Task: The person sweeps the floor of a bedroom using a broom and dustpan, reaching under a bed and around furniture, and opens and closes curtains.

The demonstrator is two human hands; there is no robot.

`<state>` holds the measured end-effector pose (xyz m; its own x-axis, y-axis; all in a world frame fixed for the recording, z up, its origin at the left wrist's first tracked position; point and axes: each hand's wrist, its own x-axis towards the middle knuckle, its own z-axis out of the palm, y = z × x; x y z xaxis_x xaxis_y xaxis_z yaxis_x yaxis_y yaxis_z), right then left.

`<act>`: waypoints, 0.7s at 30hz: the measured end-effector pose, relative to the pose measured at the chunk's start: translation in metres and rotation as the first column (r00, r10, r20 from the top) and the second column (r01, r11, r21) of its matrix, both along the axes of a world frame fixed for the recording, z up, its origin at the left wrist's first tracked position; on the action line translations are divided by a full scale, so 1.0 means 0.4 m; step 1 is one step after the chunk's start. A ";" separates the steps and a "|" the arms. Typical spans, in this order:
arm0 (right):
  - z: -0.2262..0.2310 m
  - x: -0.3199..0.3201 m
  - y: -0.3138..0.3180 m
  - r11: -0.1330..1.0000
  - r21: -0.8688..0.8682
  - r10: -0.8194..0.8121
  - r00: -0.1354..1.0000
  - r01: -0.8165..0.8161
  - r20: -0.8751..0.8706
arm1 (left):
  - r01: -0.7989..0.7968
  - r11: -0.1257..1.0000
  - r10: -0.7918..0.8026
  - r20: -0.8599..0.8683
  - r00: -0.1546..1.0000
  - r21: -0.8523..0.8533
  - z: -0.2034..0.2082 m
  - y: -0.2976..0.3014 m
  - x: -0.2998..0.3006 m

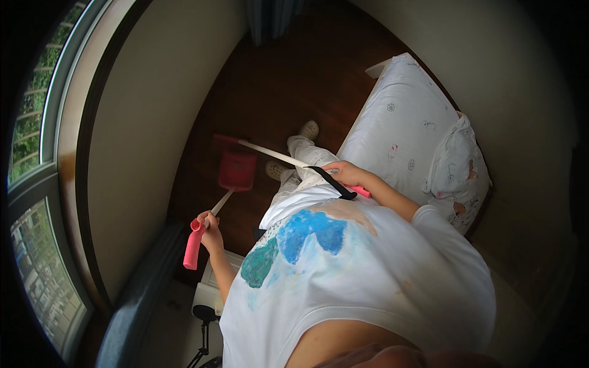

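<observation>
My left hand (210,230) is closed around the upper pole of a long-handled dustpan, just by its pink grip (192,250). The red-pink dustpan's pan (238,170) is low by the dark floor, left of my feet. In my right hand (345,174), in front of my waist, is a broom with a white pole (270,152) that slopes down to the left. Its dim red head (226,140) is at the far side of the pan; whether they touch I cannot tell. The broom's pink handle end (361,191) sticks out beyond my right hand, and a black strap (333,182) lies beside it.
A bed (392,122) with a white patterned sheet stands to the right, bunched cloth (457,165) on it. At the left are a wall (159,92) and a window (37,135). A white cabinet (230,260) and a dark lamp arm (202,343) are near my left elbow.
</observation>
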<state>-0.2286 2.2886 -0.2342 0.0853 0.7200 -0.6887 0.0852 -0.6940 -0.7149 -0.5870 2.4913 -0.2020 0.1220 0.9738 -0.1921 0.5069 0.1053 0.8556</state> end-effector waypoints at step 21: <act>0.170 -0.097 -0.353 0.719 0.049 -0.683 0.718 0.693 -0.133 | 0.380 0.915 -0.386 0.017 0.922 0.136 0.236 -0.069 0.139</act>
